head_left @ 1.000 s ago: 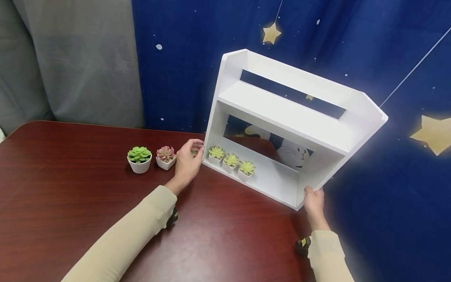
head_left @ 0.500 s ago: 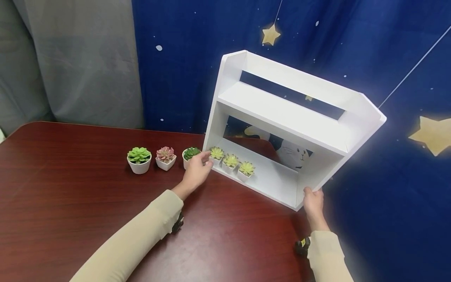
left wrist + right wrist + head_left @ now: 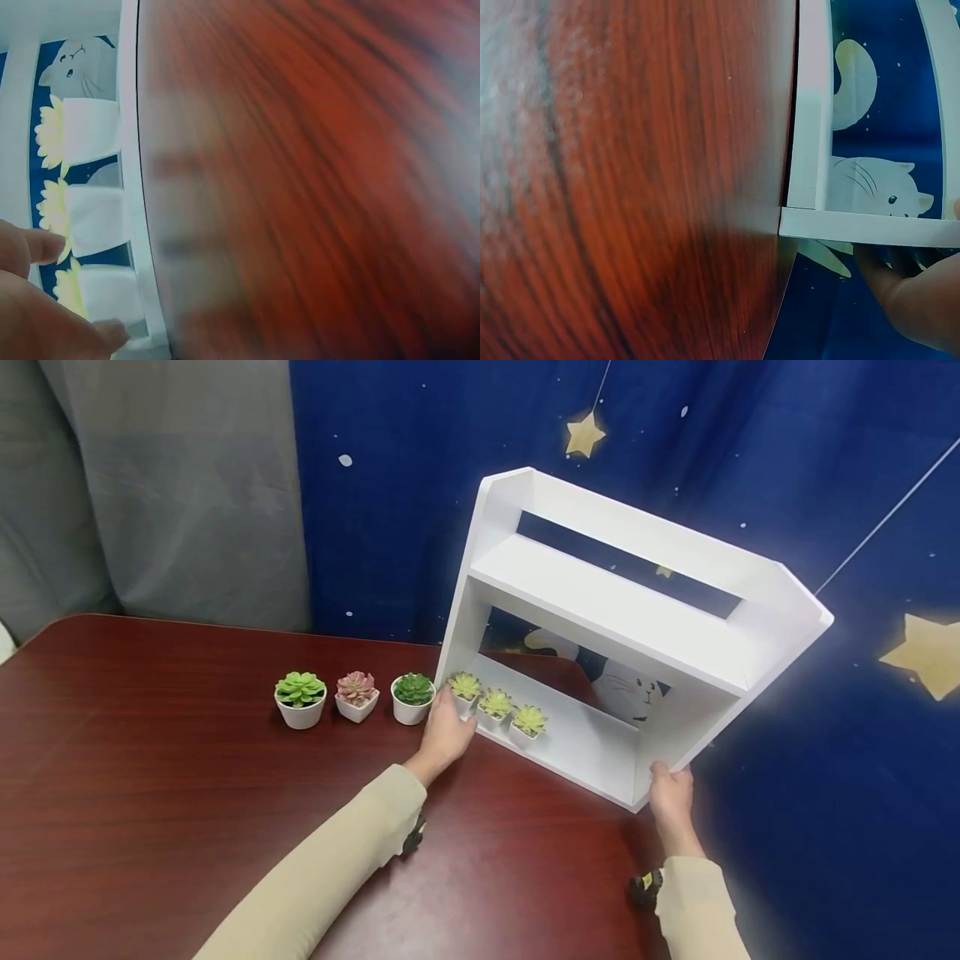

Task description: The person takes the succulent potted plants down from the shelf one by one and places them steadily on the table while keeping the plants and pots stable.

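Note:
A white two-tier shelf stands tilted in the head view. My right hand grips its lower right side panel; in the right wrist view the fingers lie behind the panel's edge. At the lower left corner is my left hand, beside the leftmost of three yellow-green potted succulents. In the left wrist view its finger and thumb lie apart, overlapping the pots; whether they touch a pot is unclear. The middle succulent and right one stand along the bottom board.
Left of the shelf, on the dark red table, stand a bright green succulent, a pink succulent and a dark green succulent. Behind hang a blue star-patterned curtain and a grey curtain.
My left hand has moved right from beside the shelf's left panel to the leftmost succulent, uncovering the dark green succulent. My right hand keeps its grip; the shelf and pots stay put.

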Demonstrator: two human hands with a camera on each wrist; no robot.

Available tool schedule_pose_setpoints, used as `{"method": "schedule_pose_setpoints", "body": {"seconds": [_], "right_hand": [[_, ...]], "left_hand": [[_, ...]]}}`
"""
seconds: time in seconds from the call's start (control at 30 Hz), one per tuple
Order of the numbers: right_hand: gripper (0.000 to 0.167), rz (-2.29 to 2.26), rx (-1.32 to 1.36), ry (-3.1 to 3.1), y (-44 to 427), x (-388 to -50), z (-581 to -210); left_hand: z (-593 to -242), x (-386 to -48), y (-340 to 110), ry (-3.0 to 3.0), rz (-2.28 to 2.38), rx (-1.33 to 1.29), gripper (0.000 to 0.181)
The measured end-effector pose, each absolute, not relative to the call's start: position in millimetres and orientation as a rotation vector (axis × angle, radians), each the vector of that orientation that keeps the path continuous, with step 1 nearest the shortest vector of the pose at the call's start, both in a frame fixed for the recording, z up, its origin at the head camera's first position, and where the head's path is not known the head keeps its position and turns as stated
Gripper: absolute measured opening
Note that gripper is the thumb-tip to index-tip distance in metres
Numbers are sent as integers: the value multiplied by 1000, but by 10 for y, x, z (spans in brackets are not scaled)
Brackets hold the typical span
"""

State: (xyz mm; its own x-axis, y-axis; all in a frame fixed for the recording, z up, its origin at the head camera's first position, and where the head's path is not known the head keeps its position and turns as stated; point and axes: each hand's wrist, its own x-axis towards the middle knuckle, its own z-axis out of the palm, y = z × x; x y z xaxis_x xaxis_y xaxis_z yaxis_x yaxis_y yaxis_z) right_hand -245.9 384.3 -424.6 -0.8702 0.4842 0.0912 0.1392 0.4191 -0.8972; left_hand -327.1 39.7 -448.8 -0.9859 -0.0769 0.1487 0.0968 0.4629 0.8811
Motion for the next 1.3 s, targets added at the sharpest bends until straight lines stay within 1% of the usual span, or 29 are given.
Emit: {"method": "schedule_pose_setpoints", "body": {"seconds": [0.1, 0.23, 0.47, 0.63, 1.0, 1.3], "right_hand": [[55, 1435, -533, -2352, 3843, -2456, -4240], [54, 1422, -551, -2346, 3838, -2459, -4234], [54, 1424, -548, -2334, 3821, -2466, -4254], [53, 1436, -553, -2341, 3840, -2460, -4276], [53, 1420, -571, -2332, 3832, -2451, -4286], [53, 1449, -560, -2290, 3850, -2469, -4322]], "left_hand": [[-4505, -3310, 453, -2553, -1582, 59, 81], [-4551, -3370, 489, -2551, -1591, 108, 81], [-4602, -3486, 476, -2464, -1617, 176, 69], [-4623, -3534, 487, -2434, -1638, 212, 67], [-4657, -3591, 448, -2482, -1521, 195, 68], [-4685, -3584, 446, -2442, -1576, 180, 65]]}}
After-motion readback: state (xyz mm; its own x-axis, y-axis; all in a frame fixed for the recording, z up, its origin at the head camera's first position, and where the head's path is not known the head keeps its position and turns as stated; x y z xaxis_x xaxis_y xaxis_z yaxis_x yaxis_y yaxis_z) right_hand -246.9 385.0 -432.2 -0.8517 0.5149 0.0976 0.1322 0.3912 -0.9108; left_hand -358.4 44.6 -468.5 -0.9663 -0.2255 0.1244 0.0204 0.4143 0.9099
